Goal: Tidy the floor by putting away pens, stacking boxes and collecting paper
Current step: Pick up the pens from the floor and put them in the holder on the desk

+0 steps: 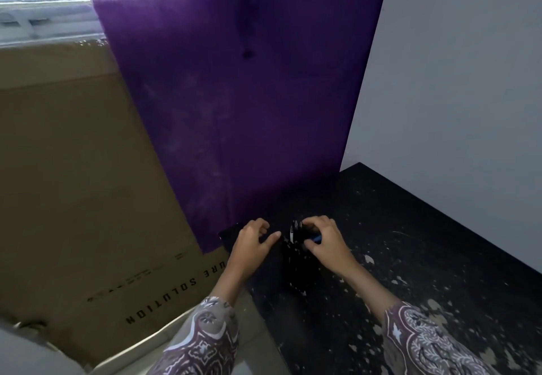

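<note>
Pens (pixel 295 229) stand upright in a black holder (pixel 298 266) on the black, paint-flecked surface (pixel 410 242), their dark caps hard to tell apart from the holder (it is dim there). One blue-tipped pen (pixel 316 239) is pinched in the right hand (pixel 325 241), fingers closed around it just beside the holder's mouth. A purple curtain (pixel 234 96) hangs behind, its hem reaching the surface's far edge, and a large cardboard box (pixel 73 184) leans at the left. The left hand (pixel 252 241) hovers near the holder, fingers loosely curled and holding nothing, patterned sleeves (pixel 202 342) on both forearms.
</note>
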The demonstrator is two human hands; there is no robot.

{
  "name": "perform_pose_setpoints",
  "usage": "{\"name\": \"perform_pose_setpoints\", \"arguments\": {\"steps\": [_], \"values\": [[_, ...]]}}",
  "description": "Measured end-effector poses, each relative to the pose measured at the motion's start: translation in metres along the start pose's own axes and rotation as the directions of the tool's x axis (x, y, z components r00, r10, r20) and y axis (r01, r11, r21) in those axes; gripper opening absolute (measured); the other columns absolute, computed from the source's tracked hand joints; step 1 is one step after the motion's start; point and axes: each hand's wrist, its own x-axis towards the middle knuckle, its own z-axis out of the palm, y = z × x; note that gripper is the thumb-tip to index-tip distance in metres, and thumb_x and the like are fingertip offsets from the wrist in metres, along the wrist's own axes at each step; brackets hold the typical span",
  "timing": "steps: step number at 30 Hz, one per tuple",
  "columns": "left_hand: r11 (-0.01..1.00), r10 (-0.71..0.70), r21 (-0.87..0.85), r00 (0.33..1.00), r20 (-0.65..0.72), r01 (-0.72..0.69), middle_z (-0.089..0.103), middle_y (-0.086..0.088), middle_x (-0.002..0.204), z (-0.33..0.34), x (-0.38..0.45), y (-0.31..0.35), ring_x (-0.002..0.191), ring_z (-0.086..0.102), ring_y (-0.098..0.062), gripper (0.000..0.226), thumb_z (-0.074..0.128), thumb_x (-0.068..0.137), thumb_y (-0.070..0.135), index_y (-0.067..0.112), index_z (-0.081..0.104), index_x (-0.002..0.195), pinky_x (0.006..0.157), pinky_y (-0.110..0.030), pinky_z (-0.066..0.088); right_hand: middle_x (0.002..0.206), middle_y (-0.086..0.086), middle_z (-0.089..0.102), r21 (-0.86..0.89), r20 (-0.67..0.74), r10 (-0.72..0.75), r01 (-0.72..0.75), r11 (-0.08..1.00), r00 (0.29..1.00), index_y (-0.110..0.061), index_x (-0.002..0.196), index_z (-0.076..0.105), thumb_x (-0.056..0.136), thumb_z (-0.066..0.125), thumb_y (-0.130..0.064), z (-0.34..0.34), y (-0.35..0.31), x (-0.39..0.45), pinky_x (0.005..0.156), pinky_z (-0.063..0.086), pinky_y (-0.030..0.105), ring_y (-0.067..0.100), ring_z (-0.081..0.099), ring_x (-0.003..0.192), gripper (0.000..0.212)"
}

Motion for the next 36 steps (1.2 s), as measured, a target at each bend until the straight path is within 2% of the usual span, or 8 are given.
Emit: {"name": "perform_pose_setpoints", "arguments": {"steps": [3, 8, 12, 19, 23, 25, 30, 36], "values": [[1.000, -0.004, -0.005, 0.999, -0.047, 0.004, 0.058, -0.001, 0.101, -0.021, -0.027, -0.002, 0.092, 0.052, -0.010, 0.035, 0.059, 0.086, 0.039, 0.012, 0.057, 0.108, 0.078, -0.023, 0.043, 0.105, -0.007, 0.048, 0.034, -0.053, -0.043, 0.045, 0.998, 0.998, -0.017, 0.113, 0.057, 0.084, 0.060, -0.010, 0.002, -0.024, -0.018, 0.093, 0.040, 0.023, 0.010, 0.044, 0.106, 0.031], [0.999, -0.043, 0.001, 0.997, -0.068, 0.043, 0.057, 0.001, 0.099, -0.035, -0.046, -0.002, 0.093, 0.054, -0.013, 0.034, 0.060, 0.086, 0.039, 0.014, 0.057, 0.108, 0.081, -0.026, 0.046, 0.103, -0.006, 0.052, 0.060, -0.098, -0.112, 0.118, 0.991, 0.989, -0.015, 0.110, 0.060, 0.083, 0.063, -0.012, 0.011, -0.044, -0.030, 0.081, 0.034, 0.009, 0.009, 0.047, 0.101, 0.027], [0.998, -0.058, -0.007, 0.994, -0.092, 0.058, 0.057, -0.001, 0.102, -0.069, -0.099, -0.008, 0.097, 0.056, -0.014, 0.036, 0.060, 0.085, 0.039, 0.013, 0.056, 0.110, 0.084, -0.030, 0.050, 0.108, -0.005, 0.052, 0.089, -0.040, -0.155, 0.158, 0.983, 0.987, -0.016, 0.112, 0.059, 0.085, 0.063, -0.018, 0.034, -0.081, -0.067, 0.086, 0.036, 0.017, 0.010, 0.048, 0.104, 0.028], [0.991, -0.104, 0.068, 0.985, -0.137, 0.114, 0.057, -0.002, 0.102, -0.137, -0.197, -0.034, 0.100, 0.055, -0.017, 0.036, 0.059, 0.086, 0.041, 0.011, 0.056, 0.106, 0.085, -0.030, 0.045, 0.109, -0.004, 0.054, 0.105, 0.014, -0.214, 0.212, 0.972, 0.977, -0.014, 0.112, 0.060, 0.085, 0.063, -0.022, 0.079, -0.144, -0.133, 0.085, 0.038, 0.021, 0.013, 0.048, 0.106, 0.028], [0.980, -0.161, 0.092, 0.974, -0.161, 0.177, 0.059, -0.006, 0.114, -0.179, -0.272, -0.057, 0.107, 0.055, -0.018, 0.043, 0.059, 0.085, 0.044, 0.011, 0.055, 0.113, 0.091, -0.030, 0.045, 0.112, 0.000, 0.057, 0.125, 0.060, -0.248, 0.239, 0.963, 0.967, -0.012, 0.111, 0.060, 0.083, 0.065, -0.026, 0.112, -0.181, -0.178, 0.093, 0.044, 0.030, 0.014, 0.051, 0.109, 0.031], [0.970, -0.203, 0.098, 0.964, -0.171, 0.221, 0.059, -0.006, 0.118, -0.201, -0.317, -0.070, 0.107, 0.056, -0.017, 0.046, 0.059, 0.084, 0.045, 0.011, 0.055, 0.115, 0.090, -0.027, 0.044, 0.114, 0.002, 0.058, 0.131, 0.089, -0.267, 0.254, 0.958, 0.960, -0.011, 0.112, 0.060, 0.083, 0.066, -0.026, 0.133, -0.201, -0.205, 0.093, 0.043, 0.030, 0.016, 0.052, 0.109, 0.033], [0.935, -0.311, 0.108, 0.926, -0.215, 0.339, 0.059, -0.009, 0.121, -0.247, -0.427, -0.101, 0.108, 0.055, -0.020, 0.046, 0.057, 0.086, 0.044, 0.010, 0.055, 0.117, 0.090, -0.029, 0.043, 0.119, 0.005, 0.056, 0.144, 0.204, -0.304, 0.279, 0.949, 0.930, -0.010, 0.115, 0.058, 0.084, 0.065, -0.028, 0.180, -0.243, -0.270, 0.097, 0.043, 0.033, 0.018, 0.051, 0.113, 0.037], [0.855, -0.481, 0.077, 0.839, -0.254, 0.513, 0.052, -0.013, 0.133, -0.288, -0.559, -0.143, 0.124, 0.048, -0.025, 0.052, 0.057, 0.088, 0.039, 0.007, 0.049, 0.127, 0.103, -0.035, 0.039, 0.118, 0.006, 0.056, 0.148, 0.355, -0.348, 0.315, 0.937, 0.868, -0.010, 0.115, 0.057, 0.085, 0.064, -0.029, 0.245, -0.287, -0.349, 0.088, 0.036, 0.024, 0.018, 0.050, 0.112, 0.036]]}}
